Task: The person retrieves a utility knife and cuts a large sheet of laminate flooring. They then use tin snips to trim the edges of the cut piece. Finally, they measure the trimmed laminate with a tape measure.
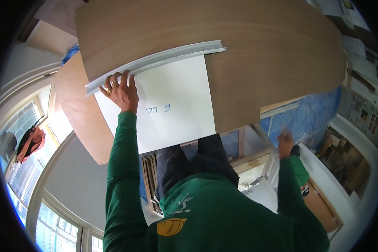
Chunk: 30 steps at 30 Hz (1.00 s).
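Brown wooden board spreads across the work area, and on its near side lies a white panel with blue handwritten marks. Along the panel's far edge runs a long grey metal bar, its right end reaching a little past the panel's corner. To the left, a paler wooden board shows beside the brown one; to the right, a blue surface carries another metal strip. Thin upright panels stand below the white panel, near the person's dark trousers. Farther left, an orange and black bag hangs by a window.

The left arm reaches forward, and the left hand rests with fingers spread and apart on the bar, not wrapped around it, the palm over the white panel. The right hand is raised, well apart from the bar, near the blue surface; motion blur hides its fingers, so I cannot tell whether they are together. Green clothing behind the right wrist is partly covered and hard to make out.
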{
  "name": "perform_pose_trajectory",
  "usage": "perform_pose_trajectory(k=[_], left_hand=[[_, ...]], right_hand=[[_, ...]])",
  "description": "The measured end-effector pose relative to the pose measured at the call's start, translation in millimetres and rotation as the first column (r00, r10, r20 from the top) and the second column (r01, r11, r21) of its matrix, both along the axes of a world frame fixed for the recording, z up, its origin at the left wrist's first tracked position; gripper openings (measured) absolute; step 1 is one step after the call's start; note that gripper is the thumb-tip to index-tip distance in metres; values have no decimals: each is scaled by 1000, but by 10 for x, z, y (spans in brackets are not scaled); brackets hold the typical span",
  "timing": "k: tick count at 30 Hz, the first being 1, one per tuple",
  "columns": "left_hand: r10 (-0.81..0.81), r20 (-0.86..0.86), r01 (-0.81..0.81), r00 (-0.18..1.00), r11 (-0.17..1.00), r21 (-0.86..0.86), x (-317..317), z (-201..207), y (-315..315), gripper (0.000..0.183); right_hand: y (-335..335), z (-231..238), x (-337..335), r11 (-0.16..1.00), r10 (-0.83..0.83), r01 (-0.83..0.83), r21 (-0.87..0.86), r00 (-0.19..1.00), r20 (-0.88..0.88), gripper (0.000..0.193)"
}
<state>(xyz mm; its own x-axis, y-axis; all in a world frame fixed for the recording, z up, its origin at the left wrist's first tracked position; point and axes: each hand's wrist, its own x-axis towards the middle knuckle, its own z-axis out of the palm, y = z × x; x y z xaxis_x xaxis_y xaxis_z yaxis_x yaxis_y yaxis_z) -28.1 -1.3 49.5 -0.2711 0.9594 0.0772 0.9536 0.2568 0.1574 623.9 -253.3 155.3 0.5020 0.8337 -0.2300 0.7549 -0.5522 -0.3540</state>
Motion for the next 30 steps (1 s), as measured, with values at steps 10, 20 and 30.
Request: perform_pose_trajectory(k=[10,20,30], left_hand=[[-487,407,519,773,854,35,-468,1294,-2058,23],[-685,556,824,471,567,0,31,1788,-2798,20],[-922,388,935,-10,129,331,1110,2240,-2471,37]], right_hand=[[-3789,650,-1832,912,-133,86,-402,987,-92,32],[-930,1589,-2696,835,544,-548,-54,836,-66,77],[-1888,1602,-2741,921,339,-356,-158,932,-125,51]])
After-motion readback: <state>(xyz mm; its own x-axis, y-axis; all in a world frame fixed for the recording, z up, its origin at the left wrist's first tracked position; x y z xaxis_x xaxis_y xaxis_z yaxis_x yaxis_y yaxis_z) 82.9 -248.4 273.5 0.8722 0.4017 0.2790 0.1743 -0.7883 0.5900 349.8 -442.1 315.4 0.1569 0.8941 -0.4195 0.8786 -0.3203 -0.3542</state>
